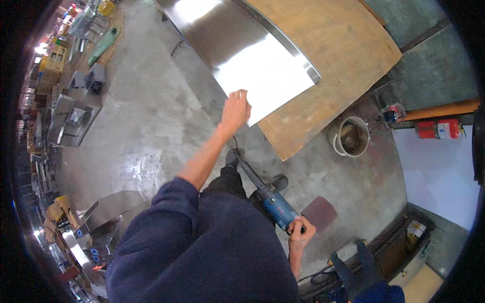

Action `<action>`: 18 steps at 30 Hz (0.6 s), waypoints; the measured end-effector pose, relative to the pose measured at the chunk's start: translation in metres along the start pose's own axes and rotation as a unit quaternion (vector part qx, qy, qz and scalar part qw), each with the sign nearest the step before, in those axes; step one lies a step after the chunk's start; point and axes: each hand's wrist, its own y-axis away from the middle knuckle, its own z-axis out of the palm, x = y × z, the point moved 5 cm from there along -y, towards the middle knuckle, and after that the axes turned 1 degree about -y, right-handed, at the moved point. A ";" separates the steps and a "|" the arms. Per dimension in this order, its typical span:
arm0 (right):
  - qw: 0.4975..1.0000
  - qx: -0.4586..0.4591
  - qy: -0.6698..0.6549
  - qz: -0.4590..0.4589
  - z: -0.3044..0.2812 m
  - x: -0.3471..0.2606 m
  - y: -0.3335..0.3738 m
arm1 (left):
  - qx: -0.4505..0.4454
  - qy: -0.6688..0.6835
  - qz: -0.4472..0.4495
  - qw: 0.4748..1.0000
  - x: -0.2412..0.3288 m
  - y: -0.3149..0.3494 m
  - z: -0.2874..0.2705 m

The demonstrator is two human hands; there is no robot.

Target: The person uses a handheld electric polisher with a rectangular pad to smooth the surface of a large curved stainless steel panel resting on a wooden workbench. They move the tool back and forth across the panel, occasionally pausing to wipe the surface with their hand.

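A blue power tool (280, 208) with a long dark rear part and a cord hangs slantwise in front of my legs. My right hand (301, 232) is closed around its lower right end. Beside the tool shows a reddish-brown, rounded flat piece (320, 214); whether it is attached I cannot tell. My left hand (236, 110), slightly blurred, reaches forward over the near left edge of a shiny metal sheet (273, 76). Its fingers are curled, and anything inside them is hidden. The sheet, with a raised right edge, lies on a wooden board (348, 55).
A whitish bucket (349, 136) stands on the concrete floor right of the board. A red fire extinguisher (439, 129) is at far right. Another person (361, 275) is at lower right beside a dark trough (399, 240). Folded metal parts (76, 118) lie at left.
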 end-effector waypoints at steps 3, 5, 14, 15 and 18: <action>1.000 0.018 -0.010 0.021 0.023 -0.001 0.011 | 0.001 -0.081 0.038 0.996 -0.040 -0.051 0.014; 0.999 0.033 -0.016 0.024 0.040 -0.005 0.020 | -0.017 -0.143 0.064 0.987 -0.043 -0.072 0.020; 0.989 0.111 -0.088 0.040 0.112 -0.023 0.057 | -0.127 -0.089 0.277 0.948 -0.016 -0.071 0.055; 0.990 0.109 -0.086 0.039 0.115 -0.024 0.059 | -0.105 -0.127 0.225 0.960 -0.029 -0.076 0.058; 0.990 0.105 -0.091 0.035 0.124 -0.026 0.064 | -0.058 -0.189 0.077 0.977 -0.074 -0.093 0.059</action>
